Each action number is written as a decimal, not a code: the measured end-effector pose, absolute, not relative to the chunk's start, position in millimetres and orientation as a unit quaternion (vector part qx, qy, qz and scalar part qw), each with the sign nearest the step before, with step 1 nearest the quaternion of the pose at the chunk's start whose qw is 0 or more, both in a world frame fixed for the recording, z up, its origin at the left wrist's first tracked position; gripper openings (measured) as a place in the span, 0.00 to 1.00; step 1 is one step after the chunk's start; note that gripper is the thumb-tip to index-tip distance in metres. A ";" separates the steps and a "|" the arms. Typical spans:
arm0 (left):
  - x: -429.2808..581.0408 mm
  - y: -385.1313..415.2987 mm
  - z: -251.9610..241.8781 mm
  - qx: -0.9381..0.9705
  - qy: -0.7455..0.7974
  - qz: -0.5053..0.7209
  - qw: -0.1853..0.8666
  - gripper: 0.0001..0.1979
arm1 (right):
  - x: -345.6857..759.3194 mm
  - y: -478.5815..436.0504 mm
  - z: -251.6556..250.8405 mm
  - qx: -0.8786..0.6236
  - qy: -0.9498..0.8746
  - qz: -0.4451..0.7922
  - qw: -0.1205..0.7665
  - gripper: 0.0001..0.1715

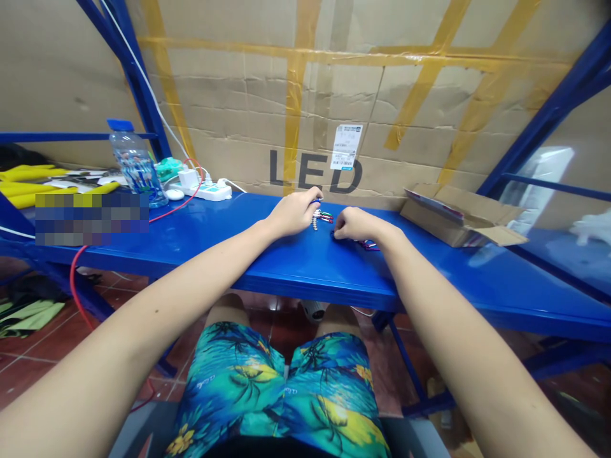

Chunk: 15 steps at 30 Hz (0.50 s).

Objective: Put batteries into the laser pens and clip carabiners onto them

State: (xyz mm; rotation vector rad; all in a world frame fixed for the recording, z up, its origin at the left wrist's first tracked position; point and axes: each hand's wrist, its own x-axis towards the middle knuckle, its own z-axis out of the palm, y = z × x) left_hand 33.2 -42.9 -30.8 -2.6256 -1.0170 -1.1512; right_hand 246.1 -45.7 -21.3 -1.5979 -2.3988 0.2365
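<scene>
Left hand (pixel 293 213) pinches small coloured pieces (pixel 323 217) mid-frame; right hand (pixel 357 225) curled beside them on worktop (pixel 229 245), grip unclear.

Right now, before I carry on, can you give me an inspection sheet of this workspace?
Surface: blue metal shelf, glossy, no spills seen.
Job's things: bunch of small coloured pieces with metal ends lies between the hands; a few more show under the right fingers.
Clutter: water bottle, yellow items far left, open cardboard box at right.
Grips: left hand curled shut on the bunch; right hand has its fingertips down on the shelf, grip unclear.
Cables: red cable runs from the power strip across the shelf and over its edge.
Surroundings: taped cardboard wall marked LED, blue rack frame, tiled floor.
</scene>
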 end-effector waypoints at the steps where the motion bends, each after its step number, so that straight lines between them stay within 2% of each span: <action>1: 33.1 -43.2 -31.1 -0.862 -0.332 -0.379 0.049 0.09 | 245.2 -46.8 -20.5 -0.540 -0.827 0.083 0.136 0.08; 4: 33.0 -45.5 -31.8 -0.867 -0.324 -0.375 0.049 0.09 | 243.9 -49.0 -16.7 -0.513 -0.824 0.130 0.202 0.09; 10: 34.9 -49.1 -32.0 -0.895 -0.271 -0.353 0.040 0.11 | 238.6 -50.7 -15.7 -0.448 -0.738 0.385 0.325 0.04; 15: 34.7 -41.0 -32.5 -0.895 -0.278 -0.345 0.055 0.08 | 233.8 -54.2 -17.8 -0.371 -0.686 0.526 0.340 0.06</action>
